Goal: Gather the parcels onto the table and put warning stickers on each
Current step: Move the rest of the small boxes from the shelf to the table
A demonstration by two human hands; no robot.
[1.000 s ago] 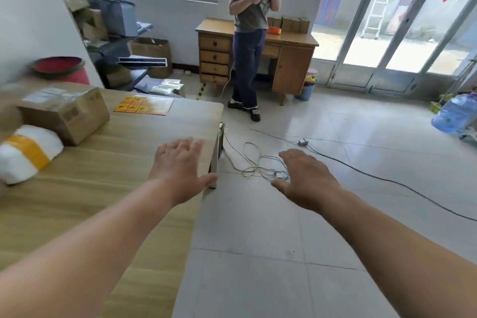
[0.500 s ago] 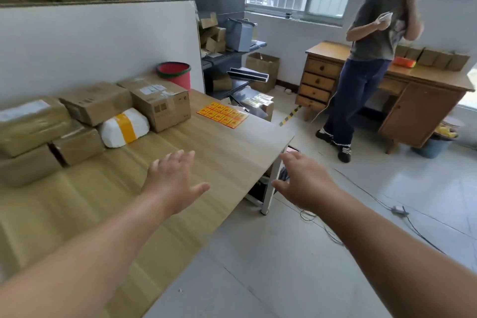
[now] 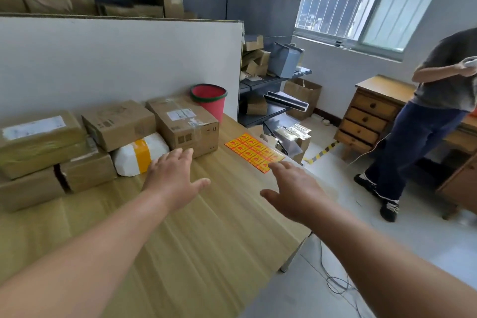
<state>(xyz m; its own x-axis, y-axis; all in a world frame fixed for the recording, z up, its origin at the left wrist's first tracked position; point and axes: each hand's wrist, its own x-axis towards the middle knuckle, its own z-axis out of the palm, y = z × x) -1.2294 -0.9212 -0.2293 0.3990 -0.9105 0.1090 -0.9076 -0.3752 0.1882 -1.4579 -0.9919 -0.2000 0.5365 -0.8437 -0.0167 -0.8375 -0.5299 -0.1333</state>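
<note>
Several brown cardboard parcels (image 3: 184, 124) are stacked along the back left of the wooden table (image 3: 206, 240), with a white padded parcel (image 3: 140, 153) banded in yellow lying in front of them. A sheet of orange and yellow warning stickers (image 3: 254, 151) lies near the table's right edge. My left hand (image 3: 174, 179) hovers open just in front of the white parcel. My right hand (image 3: 294, 190) is open too, fingertips at the near corner of the sticker sheet. Neither hand holds anything.
A white partition board (image 3: 116, 59) stands behind the parcels, a red bucket (image 3: 209, 100) at its end. A person (image 3: 423, 121) stands right of the table by a wooden desk with drawers (image 3: 371, 113). Shelves with boxes (image 3: 271, 72) are behind; cables (image 3: 335, 284) lie on the floor.
My view has swung left from the floor onto the table. Both hands have moved forward over the tabletop, the right one reaching the sticker sheet.
</note>
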